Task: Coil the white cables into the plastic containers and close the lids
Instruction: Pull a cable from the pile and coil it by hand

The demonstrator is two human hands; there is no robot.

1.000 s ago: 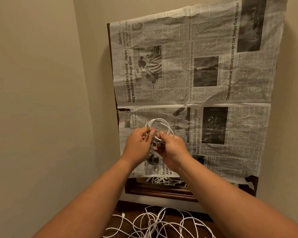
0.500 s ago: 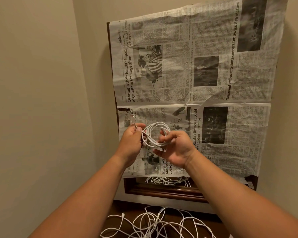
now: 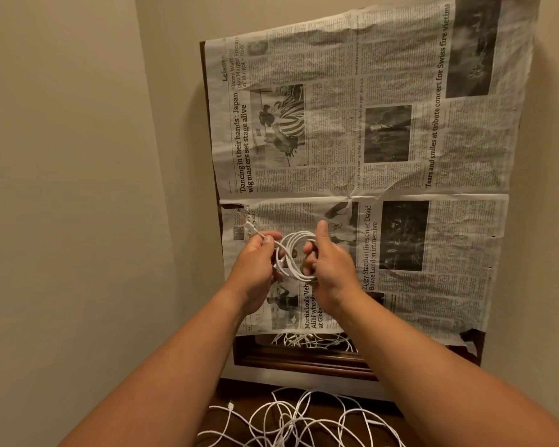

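**White cable coil (image 3: 296,253) held between left hand (image 3: 255,269) and right hand (image 3: 331,275)**

White loops of cable hang in the air between the two raised hands, in front of a sheet of newspaper (image 3: 368,140). The coil is several turns thick and roughly round, and it stands nearly face-on to the camera.

The left hand's fingers (image 3: 265,245) are curled, with the thumb pressed against them. They pinch the cable's tail just where it leaves the left side of the coil. A short length of that tail, ending in a connector (image 3: 249,225), sticks out up and to the left past the knuckles. A second connector (image 3: 279,264) lies against the lower left of the coil, just beside the left fingers.

The right hand shows its back to the camera. Its thumb (image 3: 321,230) points straight up, touching the coil's upper right edge. Its other fingers (image 3: 307,253) are curled, and their tips show inside the ring, hooked round the right side of the turns. The coil is therefore gripped on both sides, and its open centre lies between the two sets of fingertips.

Behind the hands, the newspaper covers most of a dark wooden frame (image 3: 304,361) that leans against a beige wall (image 3: 78,156). In the gap between the paper's lower edge and the frame's bottom rail, more white cable loops (image 3: 310,340) are visible. Below the forearms, a tangle of loose white cables (image 3: 304,421) lies spread on a dark surface (image 3: 249,398), well apart from the held coil.
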